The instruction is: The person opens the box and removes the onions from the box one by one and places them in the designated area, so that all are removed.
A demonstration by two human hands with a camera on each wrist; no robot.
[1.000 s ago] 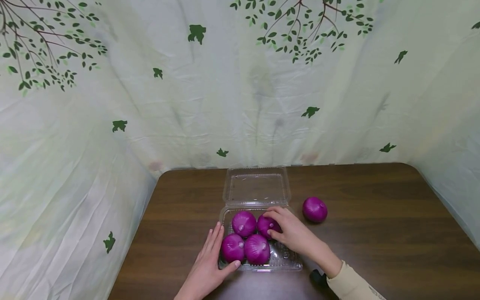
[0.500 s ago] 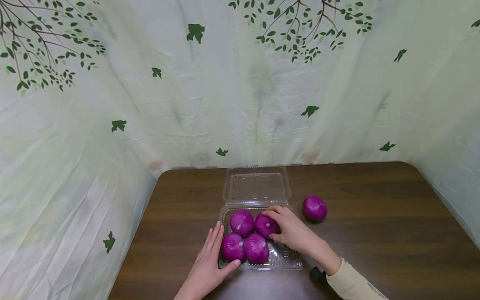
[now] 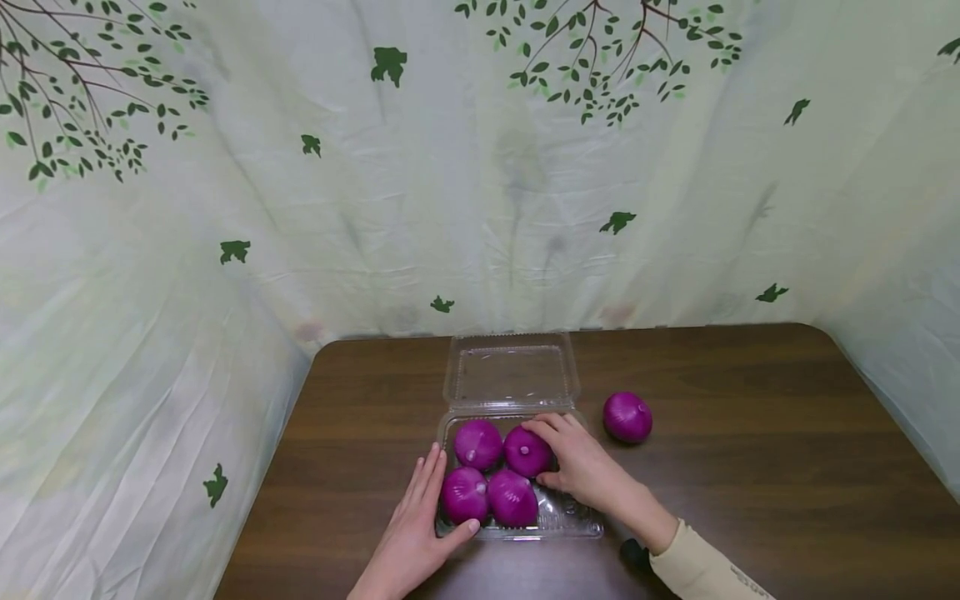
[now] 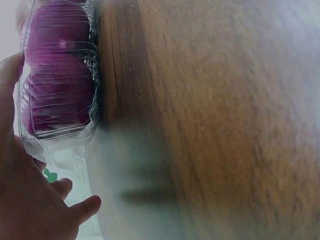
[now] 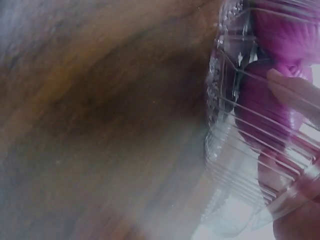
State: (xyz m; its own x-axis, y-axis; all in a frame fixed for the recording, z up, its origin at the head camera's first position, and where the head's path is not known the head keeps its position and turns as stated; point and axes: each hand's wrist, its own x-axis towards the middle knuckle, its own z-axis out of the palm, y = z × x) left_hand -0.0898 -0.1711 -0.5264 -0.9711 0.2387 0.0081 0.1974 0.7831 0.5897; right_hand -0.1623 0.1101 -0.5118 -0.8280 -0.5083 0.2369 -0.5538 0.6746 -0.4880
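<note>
Bench [image 3: 750, 483] is dark wood, clear plastic box [image 3: 573, 518] sitting open on it, lid [image 3: 512, 375] by the far edge. Left hand [image 3: 418, 527]'s straight-fingered against the box's left side, right hand [image 3: 588, 468]'s gripping one of four purple onions [image 3: 527, 452] inside. Loose onion [image 3: 627, 417]'s toward the far right corner.

leaf-printed cloth [image 3: 510, 258] behind brown wooden table [image 3: 750, 467]

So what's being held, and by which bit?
The right hand holds the back-right purple onion in the clear container, fingers on its far side, thumb near its front. The left hand only touches the container.
</note>
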